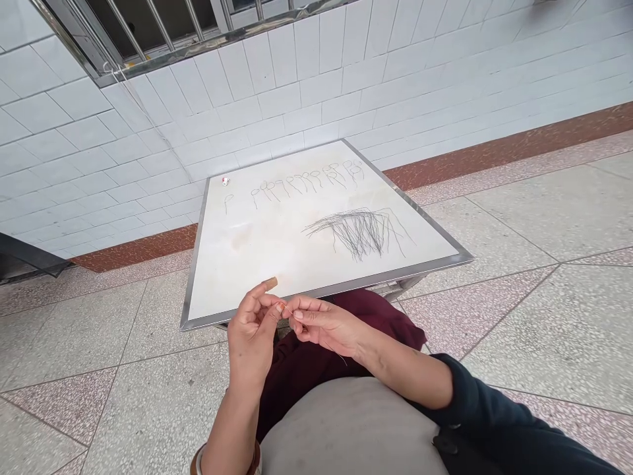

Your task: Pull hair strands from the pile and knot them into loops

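Note:
Both hands meet over the near edge of a white table. My left hand pinches a thin wire between thumb and index finger; one of its fingertips has a tan wrap. My right hand is closed on the same wire, whose loose end hangs below the palm. A bit of orange shows at the left thumb tip. Beyond the hands, a pile of thin dark wires lies on the right part of the table. Several looped wires lie in a row along the far side.
The white table has a grey metal rim and stands by a tiled wall. A small red and white item sits in its far left corner. A barred window is above. Dark red cloth covers my lap.

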`<state>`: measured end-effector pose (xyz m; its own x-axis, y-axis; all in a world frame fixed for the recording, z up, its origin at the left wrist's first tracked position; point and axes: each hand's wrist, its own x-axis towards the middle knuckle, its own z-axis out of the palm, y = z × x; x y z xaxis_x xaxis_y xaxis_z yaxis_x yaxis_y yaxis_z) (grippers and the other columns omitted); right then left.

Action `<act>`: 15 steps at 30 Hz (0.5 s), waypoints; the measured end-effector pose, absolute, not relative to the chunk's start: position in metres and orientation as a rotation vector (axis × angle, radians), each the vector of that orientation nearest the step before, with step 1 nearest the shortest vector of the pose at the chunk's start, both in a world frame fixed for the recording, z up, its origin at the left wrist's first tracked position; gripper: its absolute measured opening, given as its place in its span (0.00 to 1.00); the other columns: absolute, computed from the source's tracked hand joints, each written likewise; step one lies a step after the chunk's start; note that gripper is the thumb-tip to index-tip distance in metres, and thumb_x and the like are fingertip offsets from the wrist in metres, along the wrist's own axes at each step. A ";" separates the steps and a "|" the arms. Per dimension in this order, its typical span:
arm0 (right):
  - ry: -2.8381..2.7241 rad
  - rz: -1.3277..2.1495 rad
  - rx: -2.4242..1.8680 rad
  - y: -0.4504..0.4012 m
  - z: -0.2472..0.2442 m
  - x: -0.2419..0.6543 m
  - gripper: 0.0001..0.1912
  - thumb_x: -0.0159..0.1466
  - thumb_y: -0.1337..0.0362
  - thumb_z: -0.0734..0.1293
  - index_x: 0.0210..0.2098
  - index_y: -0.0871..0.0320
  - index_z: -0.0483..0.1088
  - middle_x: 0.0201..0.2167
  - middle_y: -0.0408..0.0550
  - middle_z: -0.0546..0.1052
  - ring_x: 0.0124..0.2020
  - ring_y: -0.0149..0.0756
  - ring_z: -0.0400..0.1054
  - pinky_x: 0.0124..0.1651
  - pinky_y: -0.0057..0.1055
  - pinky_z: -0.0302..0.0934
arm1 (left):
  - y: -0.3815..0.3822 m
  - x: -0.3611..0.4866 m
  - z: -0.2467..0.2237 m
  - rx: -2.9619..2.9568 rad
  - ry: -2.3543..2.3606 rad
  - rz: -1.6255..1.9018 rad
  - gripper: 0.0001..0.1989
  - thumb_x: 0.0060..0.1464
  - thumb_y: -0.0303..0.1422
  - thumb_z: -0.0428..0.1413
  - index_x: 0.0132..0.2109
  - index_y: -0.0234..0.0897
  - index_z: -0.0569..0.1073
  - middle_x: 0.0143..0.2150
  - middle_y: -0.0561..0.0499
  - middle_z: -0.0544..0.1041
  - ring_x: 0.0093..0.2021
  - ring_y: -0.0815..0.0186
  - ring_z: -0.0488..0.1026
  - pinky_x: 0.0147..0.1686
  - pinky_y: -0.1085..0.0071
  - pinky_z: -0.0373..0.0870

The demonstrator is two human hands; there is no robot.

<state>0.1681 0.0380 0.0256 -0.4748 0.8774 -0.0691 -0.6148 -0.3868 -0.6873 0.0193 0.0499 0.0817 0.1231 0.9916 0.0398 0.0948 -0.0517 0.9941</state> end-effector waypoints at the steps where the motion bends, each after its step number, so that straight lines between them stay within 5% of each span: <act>1: -0.745 1.988 -0.535 0.038 0.026 0.168 0.10 0.58 0.58 0.72 0.36 0.58 0.74 0.26 0.41 0.67 0.28 0.25 0.59 0.31 0.24 0.51 | 0.050 0.019 0.081 1.371 1.177 1.124 0.18 0.53 0.31 0.59 0.52 0.40 0.72 0.32 0.56 0.75 0.37 0.71 0.72 0.46 0.73 0.67; 8: -0.707 1.941 -0.646 0.039 0.030 0.165 0.12 0.53 0.59 0.75 0.29 0.59 0.73 0.25 0.40 0.69 0.25 0.24 0.60 0.30 0.24 0.50 | 0.048 0.017 0.080 1.379 1.197 1.120 0.17 0.53 0.31 0.59 0.51 0.41 0.72 0.32 0.56 0.74 0.36 0.71 0.71 0.44 0.74 0.68; 15: -0.782 1.977 -0.608 0.036 0.028 0.166 0.12 0.56 0.57 0.74 0.33 0.59 0.74 0.25 0.41 0.69 0.28 0.26 0.61 0.32 0.25 0.51 | 0.050 0.015 0.082 1.359 1.215 1.170 0.17 0.52 0.32 0.60 0.50 0.41 0.73 0.32 0.55 0.74 0.37 0.70 0.71 0.45 0.73 0.67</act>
